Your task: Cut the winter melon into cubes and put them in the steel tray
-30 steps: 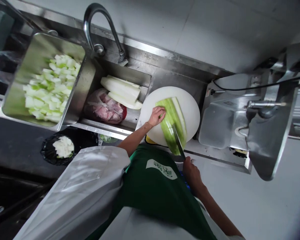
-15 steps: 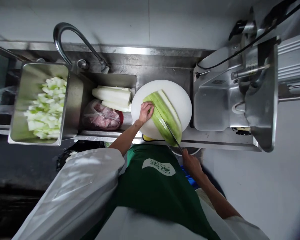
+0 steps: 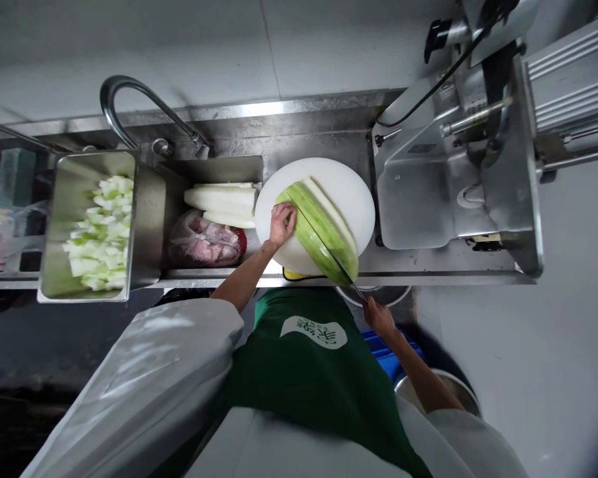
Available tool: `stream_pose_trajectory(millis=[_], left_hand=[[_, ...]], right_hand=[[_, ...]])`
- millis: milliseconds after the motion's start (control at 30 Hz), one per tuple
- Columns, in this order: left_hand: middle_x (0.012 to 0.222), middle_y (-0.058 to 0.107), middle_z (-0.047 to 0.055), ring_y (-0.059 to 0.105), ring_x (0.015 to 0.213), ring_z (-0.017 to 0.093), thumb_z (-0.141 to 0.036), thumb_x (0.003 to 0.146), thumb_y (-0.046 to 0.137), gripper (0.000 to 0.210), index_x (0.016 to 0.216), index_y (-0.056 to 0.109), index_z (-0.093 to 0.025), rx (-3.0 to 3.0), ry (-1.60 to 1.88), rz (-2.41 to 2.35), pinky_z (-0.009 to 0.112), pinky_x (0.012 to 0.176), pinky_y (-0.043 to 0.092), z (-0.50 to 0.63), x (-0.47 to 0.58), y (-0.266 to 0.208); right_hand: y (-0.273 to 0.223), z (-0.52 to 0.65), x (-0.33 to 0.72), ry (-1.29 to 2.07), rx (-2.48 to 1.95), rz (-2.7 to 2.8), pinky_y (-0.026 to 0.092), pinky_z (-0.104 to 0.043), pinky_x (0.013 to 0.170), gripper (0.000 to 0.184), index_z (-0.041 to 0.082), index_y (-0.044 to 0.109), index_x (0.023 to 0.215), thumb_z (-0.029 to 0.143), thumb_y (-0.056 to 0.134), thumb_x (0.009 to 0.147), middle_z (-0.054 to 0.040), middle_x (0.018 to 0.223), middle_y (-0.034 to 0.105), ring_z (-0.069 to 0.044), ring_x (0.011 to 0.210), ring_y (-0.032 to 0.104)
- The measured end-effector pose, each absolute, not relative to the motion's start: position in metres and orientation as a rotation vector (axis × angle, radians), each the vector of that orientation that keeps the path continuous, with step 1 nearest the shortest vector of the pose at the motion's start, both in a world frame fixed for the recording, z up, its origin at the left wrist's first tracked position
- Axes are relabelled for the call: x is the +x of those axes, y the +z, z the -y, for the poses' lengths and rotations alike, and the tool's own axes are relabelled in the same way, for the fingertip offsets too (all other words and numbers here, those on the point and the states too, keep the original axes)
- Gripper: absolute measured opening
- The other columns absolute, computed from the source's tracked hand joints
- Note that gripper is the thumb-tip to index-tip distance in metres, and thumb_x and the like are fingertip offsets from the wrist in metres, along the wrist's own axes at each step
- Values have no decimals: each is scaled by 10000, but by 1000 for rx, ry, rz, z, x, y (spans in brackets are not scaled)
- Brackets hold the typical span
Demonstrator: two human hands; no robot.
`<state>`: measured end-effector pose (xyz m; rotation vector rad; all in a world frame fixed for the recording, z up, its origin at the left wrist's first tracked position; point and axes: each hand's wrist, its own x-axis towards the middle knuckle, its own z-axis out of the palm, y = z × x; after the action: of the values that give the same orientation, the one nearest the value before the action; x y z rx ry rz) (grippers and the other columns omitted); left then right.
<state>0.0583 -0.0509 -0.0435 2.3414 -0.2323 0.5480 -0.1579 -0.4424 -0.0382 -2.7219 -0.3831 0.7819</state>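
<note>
A long pale-green gourd (image 3: 311, 232) lies slantwise on the round white cutting board (image 3: 356, 199), with a lengthwise cut along it and a pale cut face along its right side. Curled fingers of my left hand (image 3: 282, 224) press on its upper left end, holding it steady. My right hand (image 3: 379, 318) grips the handle of a knife (image 3: 349, 280), beyond the front edge of the counter. The blade sits in the lower right end of the cut, its tip hidden in the gourd.
Left of the board, a sink basin (image 3: 229, 170) holds peeled white gourd pieces (image 3: 222, 198) and bagged raw meat (image 3: 206, 240). A deep steel pan (image 3: 64, 199) of chopped gourd (image 3: 102, 239) stands beside the faucet (image 3: 149, 91). At right is a metal slicing machine (image 3: 418, 206).
The knife has drawn slightly back towards me along the cut. My left hand stays on the gourd's upper end. The whole view has shifted and tilted a little.
</note>
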Motion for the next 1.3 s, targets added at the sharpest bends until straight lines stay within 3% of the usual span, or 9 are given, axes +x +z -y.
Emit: stream_pose_trajectory(millis=[233,400,567,733,933,1100,1300], left_hand=[[1218,655,124,578,1207,241,-421,1037,466,302,1104,649,-190,2257,479,229,457,1051,465,54,43,-36],[1276,649,120,569,1242,249,-433,1026,500,309,1159,647,-195,2259,401,315,471,1054,465,43,36,-24],[1043,681,100,611,1053,232,-379,1041,472,258,1004,654,-199,2233,695,-21,446,958,487,23,11,-15],[916,646,76,600,938,212,-330,1030,495,217,926,634,-201,2209,780,6,406,863,498,29,-7,-18],[966,644,89,579,965,218,-293,1028,494,180,966,631,-195,2149,681,168,404,863,503,51,20,-30],[1044,641,112,559,1004,231,-310,1036,450,242,964,645,-187,2148,582,183,429,904,489,53,46,-45],[1031,653,127,568,992,240,-346,1040,421,308,949,664,-181,2070,555,181,444,892,484,53,49,-52]], right_hand=[[-37,426,-151,708,-2742,316,497,-257,636,267,115,584,1053,178,340,964,-105,744,701,-214,717,673],[4,451,-165,578,-2728,427,353,-237,510,301,145,578,932,282,320,1002,-71,623,638,-196,569,632],[64,432,-166,579,-2864,311,269,-242,506,310,160,564,924,286,303,1037,-69,635,649,-189,561,638],[103,328,-102,862,-2987,405,380,-262,621,237,149,557,1117,196,337,1043,-99,865,728,-209,749,706],[122,248,-39,949,-3083,532,455,-310,773,417,55,457,1380,63,356,975,-177,992,740,-273,929,724],[130,231,-22,965,-3115,581,465,-331,792,458,29,436,1415,65,348,968,-199,1006,742,-306,962,721],[135,220,-12,1052,-3074,525,479,-330,764,430,67,512,1303,37,310,924,-202,940,742,-300,924,725]])
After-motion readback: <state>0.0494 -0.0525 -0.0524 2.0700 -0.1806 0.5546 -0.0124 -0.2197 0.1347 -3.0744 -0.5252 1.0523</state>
